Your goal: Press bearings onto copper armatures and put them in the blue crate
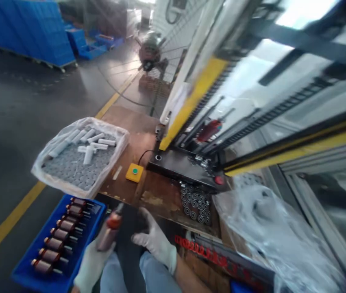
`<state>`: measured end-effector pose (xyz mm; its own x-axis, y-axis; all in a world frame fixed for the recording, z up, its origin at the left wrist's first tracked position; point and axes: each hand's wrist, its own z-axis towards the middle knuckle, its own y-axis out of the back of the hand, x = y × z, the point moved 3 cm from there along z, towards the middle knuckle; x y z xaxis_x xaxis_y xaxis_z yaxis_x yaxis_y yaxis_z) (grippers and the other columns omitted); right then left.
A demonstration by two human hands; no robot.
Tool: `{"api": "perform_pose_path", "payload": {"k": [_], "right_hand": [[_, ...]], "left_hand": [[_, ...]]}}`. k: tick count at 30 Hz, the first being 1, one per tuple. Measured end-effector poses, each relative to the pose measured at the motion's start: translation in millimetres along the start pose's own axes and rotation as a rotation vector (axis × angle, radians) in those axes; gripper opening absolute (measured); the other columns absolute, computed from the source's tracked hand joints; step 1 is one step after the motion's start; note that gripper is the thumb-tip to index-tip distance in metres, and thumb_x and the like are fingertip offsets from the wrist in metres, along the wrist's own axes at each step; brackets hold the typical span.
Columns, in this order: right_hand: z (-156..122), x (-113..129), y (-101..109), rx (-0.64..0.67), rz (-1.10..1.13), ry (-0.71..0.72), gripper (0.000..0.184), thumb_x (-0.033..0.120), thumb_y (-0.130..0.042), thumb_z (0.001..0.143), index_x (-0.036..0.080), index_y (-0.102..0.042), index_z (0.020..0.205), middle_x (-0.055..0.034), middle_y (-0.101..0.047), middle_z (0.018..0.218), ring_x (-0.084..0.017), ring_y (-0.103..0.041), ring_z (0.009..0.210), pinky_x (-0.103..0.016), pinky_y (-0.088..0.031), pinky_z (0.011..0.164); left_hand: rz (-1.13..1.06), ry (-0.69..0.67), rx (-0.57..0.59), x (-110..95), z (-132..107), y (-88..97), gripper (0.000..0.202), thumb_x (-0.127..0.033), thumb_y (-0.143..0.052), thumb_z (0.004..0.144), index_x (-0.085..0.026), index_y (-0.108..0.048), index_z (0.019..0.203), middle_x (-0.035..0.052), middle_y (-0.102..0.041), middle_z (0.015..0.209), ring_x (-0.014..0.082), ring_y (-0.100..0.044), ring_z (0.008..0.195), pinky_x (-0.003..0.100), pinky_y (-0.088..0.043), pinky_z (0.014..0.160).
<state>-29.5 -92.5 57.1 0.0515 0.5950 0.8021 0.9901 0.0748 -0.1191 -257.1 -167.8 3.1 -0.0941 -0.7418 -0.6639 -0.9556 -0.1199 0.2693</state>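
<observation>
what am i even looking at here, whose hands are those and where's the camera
This picture comes from a camera worn on a person's head, looking down at their own hands in a factory. The left hand, in a white glove, holds a copper-coloured motor armature. The right hand, also gloved, is open and holds nothing visible. Beside them, a blue plastic tray carries a row of similar armatures. Ahead, a brown wooden bench bears a white plastic bag of grey discs and white cylinders, a yellow push-button box and small round steel bearings.
</observation>
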Motion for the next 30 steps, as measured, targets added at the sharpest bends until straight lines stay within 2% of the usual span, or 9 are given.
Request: {"api": "perform_pose_path", "payload": {"k": [3,6,8,11,14,17,21,25,30], "right_hand": [[-32.7,23.6,21.7,0.015,0.321,0.009,0.063,0.037,-0.085,0.054,0.023,-0.063,0.112,-0.0042,-0.068,0.107,-0.026,-0.062,0.099,-0.039,-0.049,0.092],[-58.8,36.8,86.4,-0.227,0.360,0.046,0.040,0.037,-0.080,0.062,0.018,-0.067,0.094,-0.0036,-0.069,0.090,-0.023,-0.063,0.084,-0.036,-0.051,0.084],[-72.7,40.7,131.3,-0.402,0.336,0.075,0.035,0.040,-0.078,0.066,0.016,-0.068,0.090,-0.0043,-0.070,0.086,-0.023,-0.064,0.081,-0.036,-0.051,0.083],[-85.5,40.6,181.8,-0.696,0.275,0.134,0.036,0.042,-0.077,0.067,0.016,-0.070,0.090,-0.0040,-0.071,0.087,-0.023,-0.064,0.083,-0.035,-0.051,0.085],[-82.8,33.0,206.8,-0.890,0.255,0.160,0.039,0.043,-0.078,0.065,0.014,-0.071,0.091,-0.0047,-0.072,0.087,-0.024,-0.065,0.083,-0.037,-0.052,0.084],[-67.1,26.4,212.5,-0.965,0.306,0.209,0.044,0.044,-0.076,0.067,0.014,-0.069,0.099,-0.0071,-0.072,0.092,-0.026,-0.066,0.086,-0.039,-0.053,0.085],[-36.4,25.5,200.2,-0.939,0.509,0.203,0.048,0.042,-0.077,0.067,0.017,-0.064,0.106,-0.0058,-0.072,0.090,-0.025,-0.067,0.081,-0.039,-0.056,0.080],[-6.4,29.9,181.2,-0.860,0.705,0.152,0.047,0.038,-0.080,0.066,0.022,-0.057,0.104,0.0002,-0.070,0.086,-0.022,-0.068,0.075,-0.037,-0.058,0.071],[21.9,47.6,169.7,-0.819,0.520,0.129,0.038,0.041,-0.077,0.068,0.020,-0.056,0.092,-0.0027,-0.069,0.082,-0.023,-0.066,0.073,-0.038,-0.056,0.070]], "left_hand": [[0.232,-0.200,0.334,-43.4,-18.7,-97.1,0.032,-0.026,-0.074,0.064,-0.014,-0.072,0.094,0.0054,-0.075,0.082,0.0249,-0.069,0.079,0.031,-0.055,0.074],[0.377,-0.326,0.662,-77.8,-20.6,-170.4,0.049,-0.021,-0.073,0.063,-0.014,-0.069,0.112,0.0071,-0.075,0.099,0.0241,-0.067,0.088,0.031,-0.053,0.081],[0.446,-0.384,0.769,-102.7,-7.3,-206.2,0.068,-0.023,-0.076,0.065,-0.013,-0.059,0.130,0.0118,-0.068,0.122,0.0261,-0.064,0.105,0.032,-0.050,0.091],[0.764,-0.540,0.561,-140.3,27.1,-250.6,0.066,-0.033,-0.067,0.078,-0.015,-0.050,0.140,0.0182,-0.050,0.143,0.0335,-0.049,0.128,0.043,-0.041,0.105],[1.147,-0.699,0.360,-159.4,51.0,-287.2,0.057,-0.038,-0.059,0.085,-0.025,-0.052,0.140,0.0180,-0.048,0.140,0.0388,-0.046,0.127,0.053,-0.042,0.100],[1.250,-0.755,0.314,-153.3,60.2,-296.5,0.045,-0.035,-0.052,0.089,-0.028,-0.057,0.133,0.0155,-0.051,0.134,0.0334,-0.051,0.117,0.047,-0.045,0.093],[1.173,-0.783,0.338,-134.1,69.7,-273.8,0.033,-0.030,-0.051,0.089,-0.023,-0.065,0.118,0.0121,-0.058,0.119,0.0262,-0.055,0.108,0.038,-0.044,0.094],[1.079,-0.798,0.380,-126.3,82.9,-260.9,0.040,-0.029,-0.057,0.086,-0.017,-0.061,0.125,0.0130,-0.060,0.122,0.0254,-0.055,0.111,0.035,-0.042,0.100],[1.042,-0.751,0.460,-125.6,92.5,-264.7,0.036,-0.032,-0.060,0.085,-0.018,-0.066,0.118,0.0136,-0.061,0.125,0.0281,-0.055,0.115,0.038,-0.042,0.101]]}}
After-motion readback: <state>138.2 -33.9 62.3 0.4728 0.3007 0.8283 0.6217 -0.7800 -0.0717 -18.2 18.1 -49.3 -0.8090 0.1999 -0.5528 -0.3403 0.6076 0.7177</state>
